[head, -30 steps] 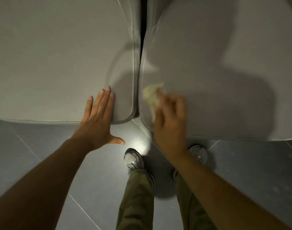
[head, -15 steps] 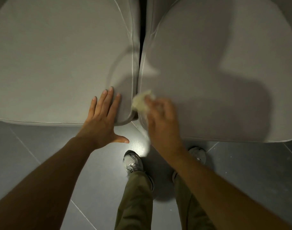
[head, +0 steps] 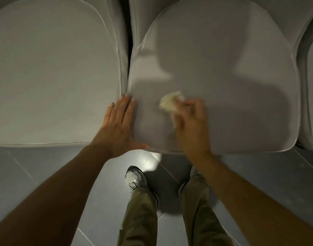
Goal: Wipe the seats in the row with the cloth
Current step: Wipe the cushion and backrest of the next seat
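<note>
Just below the frame's centre, the right hand grips a crumpled pale cloth against the front part of the grey middle seat; both are motion-blurred. Left of it, the left hand lies flat with fingers straight, spanning the front corners of the left seat and the middle one. Grey floor tiles fill the bottom.

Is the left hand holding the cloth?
No, the right hand holds the cloth on the right seat, while the left hand lies flat with nothing in it.
</note>
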Demonstrator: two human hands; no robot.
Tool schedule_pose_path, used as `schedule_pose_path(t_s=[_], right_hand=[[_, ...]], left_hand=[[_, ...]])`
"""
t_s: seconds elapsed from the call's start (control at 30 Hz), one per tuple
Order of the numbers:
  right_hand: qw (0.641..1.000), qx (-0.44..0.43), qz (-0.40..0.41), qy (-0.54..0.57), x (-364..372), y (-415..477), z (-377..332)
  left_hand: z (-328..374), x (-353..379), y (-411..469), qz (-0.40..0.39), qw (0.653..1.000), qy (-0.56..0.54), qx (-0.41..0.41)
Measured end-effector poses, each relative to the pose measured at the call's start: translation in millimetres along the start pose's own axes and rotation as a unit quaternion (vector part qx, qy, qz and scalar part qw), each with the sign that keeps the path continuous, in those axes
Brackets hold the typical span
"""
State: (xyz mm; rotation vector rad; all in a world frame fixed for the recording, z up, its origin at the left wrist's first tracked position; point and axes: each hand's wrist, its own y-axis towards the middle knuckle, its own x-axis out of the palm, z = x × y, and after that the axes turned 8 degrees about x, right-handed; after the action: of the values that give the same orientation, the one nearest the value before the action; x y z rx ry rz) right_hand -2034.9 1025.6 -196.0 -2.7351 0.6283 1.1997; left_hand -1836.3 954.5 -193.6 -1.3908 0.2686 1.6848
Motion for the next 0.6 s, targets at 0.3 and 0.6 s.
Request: schedule_pose_path(t_s=[0.3, 0.6], right_hand=[[0.921, 0.281, 0.243, -0.117, -91.6, 91.3, 112.4], [0.996, -0.046, -0.072, -0.005, -30.7, 73.8, 61.7]], left_hand=[[53.9, -4.9, 73.9, 0.03, 0.995, -0.061, -0.076], [55.1, -2.5, 80.4, 0.032, 0.996, 0.0, -0.084]])
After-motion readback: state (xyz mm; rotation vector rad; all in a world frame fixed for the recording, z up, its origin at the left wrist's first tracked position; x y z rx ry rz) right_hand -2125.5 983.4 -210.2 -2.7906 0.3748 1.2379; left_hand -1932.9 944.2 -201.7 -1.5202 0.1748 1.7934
